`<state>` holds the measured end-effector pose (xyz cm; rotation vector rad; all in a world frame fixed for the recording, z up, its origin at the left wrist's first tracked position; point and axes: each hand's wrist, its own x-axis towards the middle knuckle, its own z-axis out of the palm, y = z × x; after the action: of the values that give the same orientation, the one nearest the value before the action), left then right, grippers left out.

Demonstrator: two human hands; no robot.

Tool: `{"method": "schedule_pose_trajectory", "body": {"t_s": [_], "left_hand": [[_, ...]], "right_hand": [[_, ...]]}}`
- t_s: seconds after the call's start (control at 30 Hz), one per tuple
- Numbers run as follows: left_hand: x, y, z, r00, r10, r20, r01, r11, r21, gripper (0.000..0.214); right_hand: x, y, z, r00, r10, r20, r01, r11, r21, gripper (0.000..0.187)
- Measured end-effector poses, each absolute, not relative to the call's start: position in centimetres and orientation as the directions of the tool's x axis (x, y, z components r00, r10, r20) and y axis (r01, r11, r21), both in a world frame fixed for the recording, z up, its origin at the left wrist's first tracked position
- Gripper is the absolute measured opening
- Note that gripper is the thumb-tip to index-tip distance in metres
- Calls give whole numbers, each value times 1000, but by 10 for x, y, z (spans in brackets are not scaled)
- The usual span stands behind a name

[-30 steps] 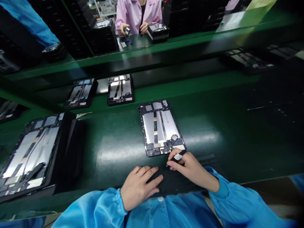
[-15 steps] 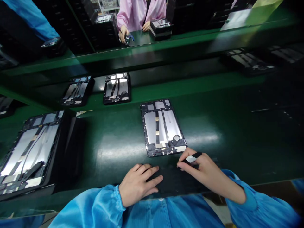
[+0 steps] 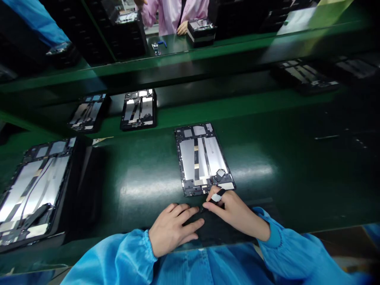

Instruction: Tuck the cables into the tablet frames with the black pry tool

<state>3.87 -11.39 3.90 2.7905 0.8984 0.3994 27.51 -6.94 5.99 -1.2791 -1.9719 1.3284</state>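
An opened tablet chassis [image 3: 202, 158] lies face down on the green bench, its silver plates and circuit boards showing. My right hand [image 3: 234, 211] is closed around a thin black tool with a white label [image 3: 216, 197], its tip pointing down and left to the mat just below the tablet's near edge. My left hand [image 3: 173, 227] rests flat on a dark mat, fingers stretched out, almost touching the tool's tip. Both arms wear blue sleeves.
A stack of tablet chassis in a black tray [image 3: 32, 190] sits at my left. Two more chassis [image 3: 139, 109] [image 3: 86, 113] lie on the conveyor belt behind. A person in a pink coat [image 3: 178, 14] works at the far bench beside black trays [image 3: 200, 29].
My right hand swung out to the right with the tool, then came back left toward my left hand. The two chassis on the belt drifted left. The person in pink lifted a hand.
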Motion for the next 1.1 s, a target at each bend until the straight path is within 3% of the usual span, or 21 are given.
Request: {"method": "schedule_pose_trajectory", "body": {"t_s": [0.3, 0.5, 1.1], "left_hand": [[38, -109, 45, 733, 608, 306, 535, -793, 293, 28], [30, -85, 50, 587, 663, 464, 634, -733, 246, 18], [28, -83, 40, 576, 661, 481, 637, -732, 243, 18]], "right_hand": [[283, -55, 69, -349, 928, -130, 216, -55, -975, 23], [256, -16, 77, -438, 842, -315, 261, -216, -941, 23], [249, -14, 72, -409, 852, -328, 315, -205, -927, 18]]}}
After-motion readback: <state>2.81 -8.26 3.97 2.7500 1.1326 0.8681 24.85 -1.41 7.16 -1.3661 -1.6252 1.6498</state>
